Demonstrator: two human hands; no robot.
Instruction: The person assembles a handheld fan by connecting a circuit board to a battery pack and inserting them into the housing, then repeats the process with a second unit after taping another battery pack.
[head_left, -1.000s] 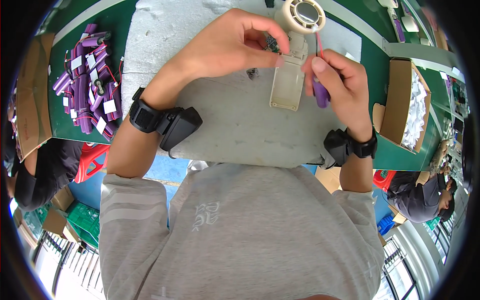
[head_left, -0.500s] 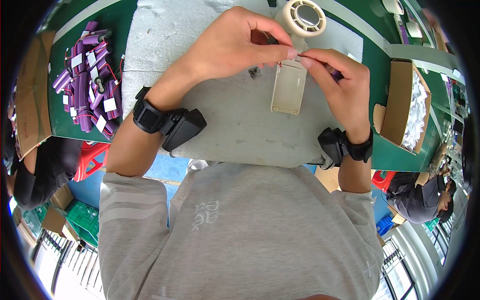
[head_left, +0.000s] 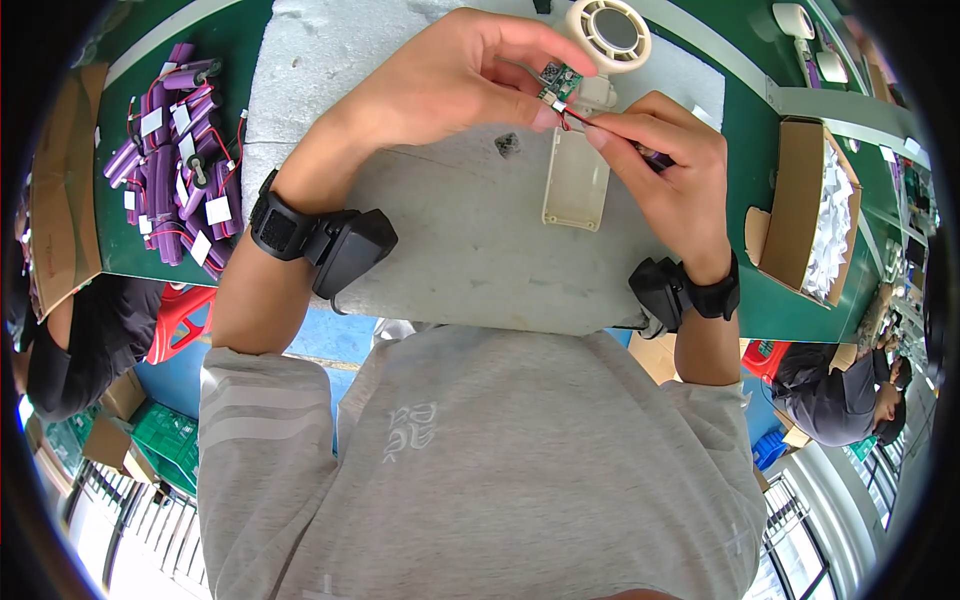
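Left hand point(head_left: 455, 88) pinches circuit board point(head_left: 563, 80); right hand point(head_left: 668, 165) pinches wires point(head_left: 577, 119).
Beige fan point(head_left: 612, 32) lies near grey mat's point(head_left: 470, 235) far edge.

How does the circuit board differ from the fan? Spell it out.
The circuit board is green; the fan is cream. The circuit board is small and boxy, while the fan is much larger, with a round head and long handle. The circuit board is in the left hand; the fan lies on the grey mat.

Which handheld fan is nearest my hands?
The cream fan on the grey slab, its hollow handle open; the other fans lie off the slab, at upper right.
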